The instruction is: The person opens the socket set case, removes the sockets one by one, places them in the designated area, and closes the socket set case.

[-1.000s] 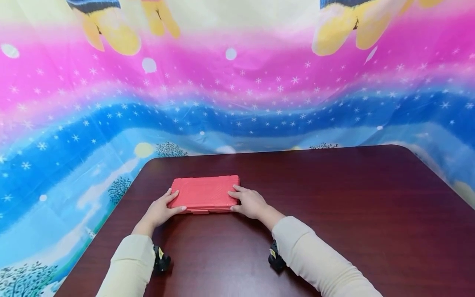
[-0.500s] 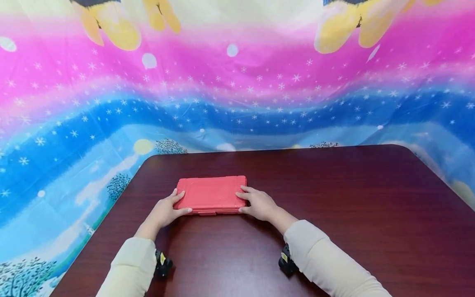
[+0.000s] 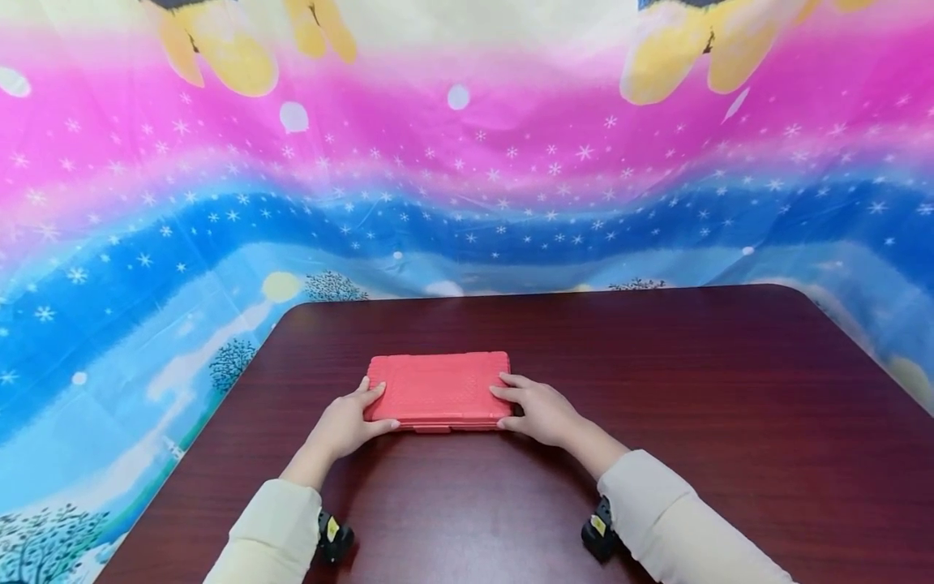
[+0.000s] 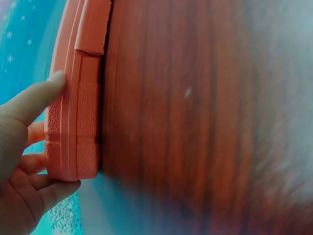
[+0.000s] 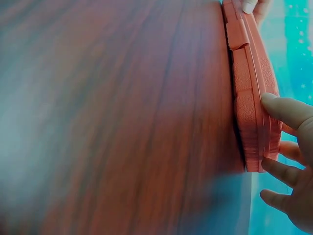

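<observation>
Behind everything, from nine o'clock round to three o'clock, a hanging backdrop sheet point(image 3: 467, 162) in bands of pink, blue and pale sky, dotted with white stars and small trees, with yellow shapes at its top edge. In front of it, a dark red-brown wooden surface point(image 3: 730, 422) with rounded far corners, filling the lower half of the head view. Flat on that surface, a little toward nine o'clock of its middle, a closed red plastic case point(image 3: 438, 390) with a textured lid and a small latch tab on its near long edge. Cream sleeves point(image 3: 266, 535) coming in from six o'clock, a small black wrist camera point(image 3: 333, 537) under each forearm. At the case's nine o'clock end, the left hand point(image 3: 346, 426), thumb laid on the lid, fingers point(image 4: 54, 188) curled round the short end, gripping it. At the three o'clock end, the right hand point(image 3: 543, 412), thumb on the near corner, fingers point(image 5: 279, 169) slightly spread and hooked over the short end, gripping likewise. Between the two hands, the case held from both ends, its underside resting on the wood in both wrist views.
</observation>
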Available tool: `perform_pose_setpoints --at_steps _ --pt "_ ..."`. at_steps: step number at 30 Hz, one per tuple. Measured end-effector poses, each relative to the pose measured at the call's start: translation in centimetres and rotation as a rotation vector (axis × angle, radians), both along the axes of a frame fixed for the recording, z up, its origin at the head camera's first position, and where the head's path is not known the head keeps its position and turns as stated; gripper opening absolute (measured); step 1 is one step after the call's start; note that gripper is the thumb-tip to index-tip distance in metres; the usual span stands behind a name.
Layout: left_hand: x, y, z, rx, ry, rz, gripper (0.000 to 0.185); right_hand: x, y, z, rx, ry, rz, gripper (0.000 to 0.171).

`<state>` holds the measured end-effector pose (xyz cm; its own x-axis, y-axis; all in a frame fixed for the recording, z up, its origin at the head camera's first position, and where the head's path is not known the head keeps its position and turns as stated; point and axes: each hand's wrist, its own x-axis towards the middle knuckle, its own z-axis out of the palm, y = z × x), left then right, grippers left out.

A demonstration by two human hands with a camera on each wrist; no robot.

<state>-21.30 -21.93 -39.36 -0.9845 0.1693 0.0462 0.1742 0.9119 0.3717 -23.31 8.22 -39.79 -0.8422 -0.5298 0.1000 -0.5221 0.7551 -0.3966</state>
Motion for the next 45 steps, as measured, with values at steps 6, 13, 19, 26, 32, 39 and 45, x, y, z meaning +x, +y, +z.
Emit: perform_pose_setpoints --at_steps 6,13,19,26,32,39,45 --pt "0.8 1.2 -0.1 0.022 0.0 -0.01 0.073 0.7 1.6 0.0 -0.004 0.012 0.009 0.054" --pt "1.3 2.7 -0.1 0.024 0.029 -0.029 0.069 1.6 3.1 -0.1 -0.022 -0.003 -0.01 0.055" --pt "1.5 3.7 -0.5 0.037 0.07 -0.079 0.064 2.3 4.6 -0.2 -0.06 -0.035 -0.045 0.053" --pt "1.9 4.9 -0.8 0.034 0.105 -0.126 0.061 2.8 6.3 -0.2 -0.107 -0.051 -0.064 0.051" --pt "2.1 6.1 -0.6 0.012 0.133 -0.173 0.058 3.3 7.5 0.1 -0.141 -0.075 -0.102 0.051" --pt "2.2 6.9 -0.4 -0.003 0.129 -0.21 0.055 3.9 8.5 0.2 -0.188 -0.096 -0.135 0.05" --pt "2.1 6.9 -0.3 -0.055 0.155 -0.232 0.053 4.4 8.2 0.2 -0.247 -0.093 -0.165 0.045"
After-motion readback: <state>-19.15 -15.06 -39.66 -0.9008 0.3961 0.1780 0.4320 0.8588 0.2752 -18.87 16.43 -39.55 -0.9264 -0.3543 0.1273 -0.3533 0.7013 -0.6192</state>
